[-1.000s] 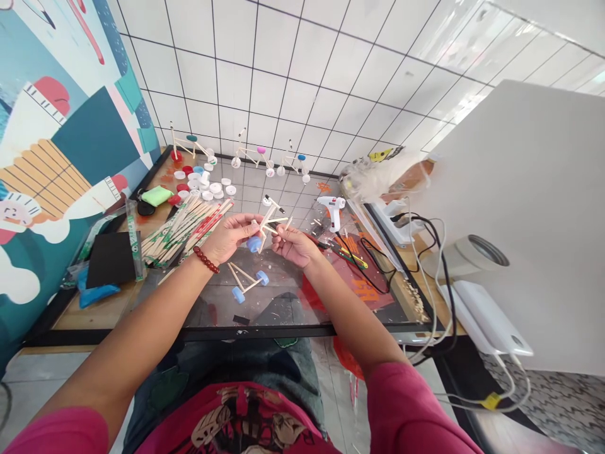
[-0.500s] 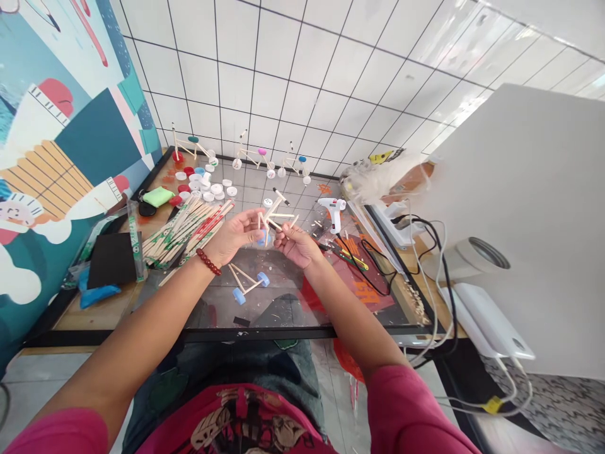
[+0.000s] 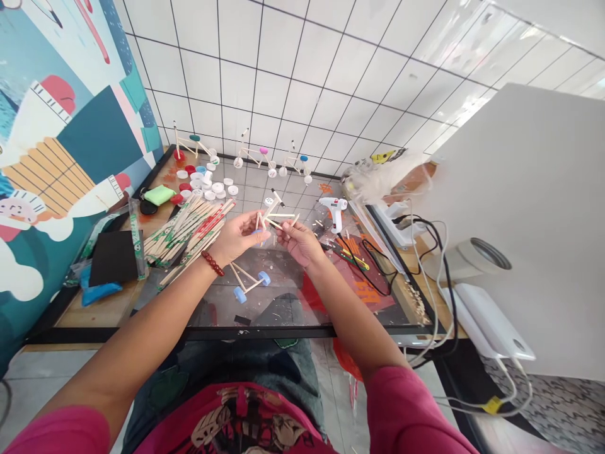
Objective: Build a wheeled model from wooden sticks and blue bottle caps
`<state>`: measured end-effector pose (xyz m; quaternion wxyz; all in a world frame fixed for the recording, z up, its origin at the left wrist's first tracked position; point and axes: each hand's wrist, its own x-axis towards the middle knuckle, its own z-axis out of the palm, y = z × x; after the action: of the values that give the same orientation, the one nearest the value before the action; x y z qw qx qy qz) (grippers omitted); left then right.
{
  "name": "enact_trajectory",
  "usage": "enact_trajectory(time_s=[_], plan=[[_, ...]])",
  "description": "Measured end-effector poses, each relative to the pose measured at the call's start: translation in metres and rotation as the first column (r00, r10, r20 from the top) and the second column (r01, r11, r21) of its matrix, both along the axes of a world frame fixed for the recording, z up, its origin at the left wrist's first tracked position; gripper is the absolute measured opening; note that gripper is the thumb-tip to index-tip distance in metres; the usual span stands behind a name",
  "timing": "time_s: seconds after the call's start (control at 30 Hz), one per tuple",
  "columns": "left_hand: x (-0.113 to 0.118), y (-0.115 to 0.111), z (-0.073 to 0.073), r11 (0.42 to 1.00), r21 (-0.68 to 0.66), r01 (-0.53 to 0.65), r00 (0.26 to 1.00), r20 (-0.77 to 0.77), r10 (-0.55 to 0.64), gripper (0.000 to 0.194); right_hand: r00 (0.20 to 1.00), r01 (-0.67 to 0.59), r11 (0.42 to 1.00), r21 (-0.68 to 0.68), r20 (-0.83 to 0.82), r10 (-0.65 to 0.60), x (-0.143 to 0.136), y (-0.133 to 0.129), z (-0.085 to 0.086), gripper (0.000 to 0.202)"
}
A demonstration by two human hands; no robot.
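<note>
Between my hands, above the glass-topped table, is a small stick frame [image 3: 274, 217] of pale wooden sticks with black-wrapped handlebar ends and a blue cap at its lower side. My left hand [image 3: 243, 235] grips its left part near the blue cap, thumb and fingers closed. With thumb and fingertips together, my right hand [image 3: 299, 241] pinches a stick on its right side; a dark piece shows beside those fingertips. Below my hands a triangular stick piece with two blue bottle caps [image 3: 252, 287] lies on the table.
Three finished stick bikes [image 3: 255, 156] stand along the back. Loose bottle caps [image 3: 208, 183] and a pile of wooden sticks [image 3: 189, 233] lie left. A glue gun [image 3: 334, 211], its black cord [image 3: 378, 265] and a yellow cutter [image 3: 357, 260] are right. A black sheet [image 3: 112, 258] lies far left.
My left hand and the frame have turned slightly, so the blue cap is now more covered by my left thumb. My right hand keeps its pinch.
</note>
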<state>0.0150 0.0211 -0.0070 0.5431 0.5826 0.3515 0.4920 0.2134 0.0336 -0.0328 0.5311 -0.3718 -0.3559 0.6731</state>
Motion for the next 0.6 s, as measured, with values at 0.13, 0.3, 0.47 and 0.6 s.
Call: enact_trajectory(time_s=[0.13,0.3,0.47,0.6], plan=[[-0.005,0.002,0.002,0.999,0.021,0.033,0.999,-0.012,-0.033,0.038,0.997,-0.059,0.998,0.003,0.057,0.059,-0.002,-0.001,-0.001,0.043],[-0.012,0.003,0.007,0.987,0.137,-0.080,0.989,-0.115,0.096,0.053,0.976,0.045,0.987,0.156,0.202,-0.077,-0.001,-0.001,-0.002,0.059],[-0.011,-0.001,0.010,0.969,0.242,-0.048,0.964,-0.243,0.109,0.056,0.903,-0.021,0.938,0.346,0.410,-0.131,-0.006,-0.006,0.002,0.068],[-0.009,-0.003,0.007,0.955,0.294,-0.019,0.953,-0.284,0.106,0.058,0.883,-0.092,0.919,0.383,0.458,-0.102,-0.013,-0.010,0.003,0.056]])
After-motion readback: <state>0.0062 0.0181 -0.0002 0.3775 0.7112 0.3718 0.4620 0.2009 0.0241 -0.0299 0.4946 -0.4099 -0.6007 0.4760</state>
